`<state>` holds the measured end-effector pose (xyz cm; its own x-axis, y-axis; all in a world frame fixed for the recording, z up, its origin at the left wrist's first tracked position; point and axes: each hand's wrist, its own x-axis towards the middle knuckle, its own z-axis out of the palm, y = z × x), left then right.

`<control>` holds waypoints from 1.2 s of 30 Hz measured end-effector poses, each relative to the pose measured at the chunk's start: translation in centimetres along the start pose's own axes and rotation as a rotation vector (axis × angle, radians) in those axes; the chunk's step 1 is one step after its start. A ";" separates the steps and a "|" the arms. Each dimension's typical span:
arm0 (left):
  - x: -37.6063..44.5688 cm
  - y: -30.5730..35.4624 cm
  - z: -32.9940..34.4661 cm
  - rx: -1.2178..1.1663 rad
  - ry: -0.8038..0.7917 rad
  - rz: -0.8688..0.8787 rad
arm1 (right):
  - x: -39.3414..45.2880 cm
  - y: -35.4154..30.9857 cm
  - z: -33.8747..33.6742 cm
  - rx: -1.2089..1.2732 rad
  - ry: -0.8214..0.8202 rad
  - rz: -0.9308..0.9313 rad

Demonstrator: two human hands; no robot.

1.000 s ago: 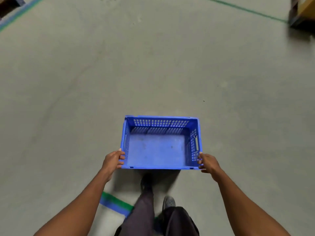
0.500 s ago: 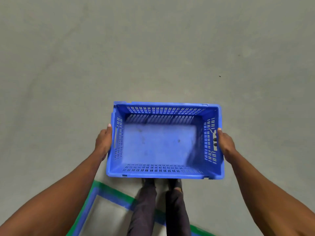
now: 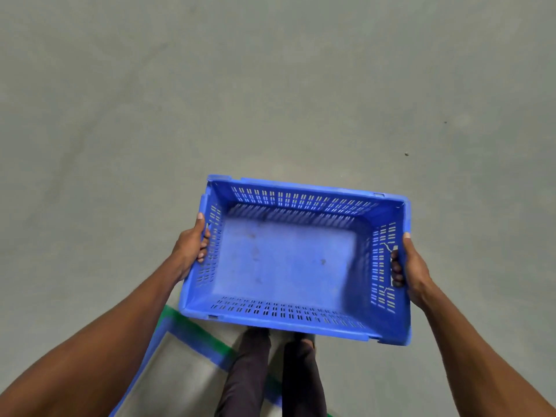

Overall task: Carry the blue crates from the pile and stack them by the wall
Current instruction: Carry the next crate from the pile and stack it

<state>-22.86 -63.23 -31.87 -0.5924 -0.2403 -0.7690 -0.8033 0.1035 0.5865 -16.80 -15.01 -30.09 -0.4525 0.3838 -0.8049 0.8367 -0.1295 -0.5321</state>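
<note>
I see one blue crate (image 3: 288, 260) held up in front of the body, clear of the grey floor (image 3: 270, 85), its open top facing the camera; it sits slightly tilted, the right end lower in the view than the left, and it carries nothing inside, only a few dark scuffs on its base. My left hand (image 3: 189, 246) is clamped on the crate's left short wall; the thumb lies along the rim, pointing away from the body, and the fingers (image 3: 203, 249) curl through the handle slot so that their tips show on the inner face of the slotted wall. My right hand (image 3: 410, 266) grips the right short wall the same way; its thumb rests on top of the rim, and its fingers (image 3: 395, 270) come through the handle opening, wrapped tight on the plastic. Both hands are closed on the crate, neither one spread or loose; both forearms reach in from the lower corners. Below the crate I make out two legs in dark trousers (image 3: 249, 380) standing over a blue and green floor line (image 3: 192, 335); the feet are mostly hidden under the crate's near wall.
</note>
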 end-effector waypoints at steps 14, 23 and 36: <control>-30.2 2.5 -15.6 -0.264 0.279 0.171 | -24.9 -12.8 0.5 -0.216 -0.318 -0.255; -45.2 -12.3 -24.5 -0.561 0.664 0.134 | -37.0 -14.2 13.7 -0.594 -0.675 -0.487; -71.2 -43.3 -28.7 -1.067 1.217 -0.116 | -62.7 8.0 36.1 -1.112 -1.167 -0.614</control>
<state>55.89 -78.26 4.79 0.2778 -0.8332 -0.4782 -0.1247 -0.5249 0.8420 7.17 -73.13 6.62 -0.3085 -0.7479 -0.5877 0.0373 0.6079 -0.7932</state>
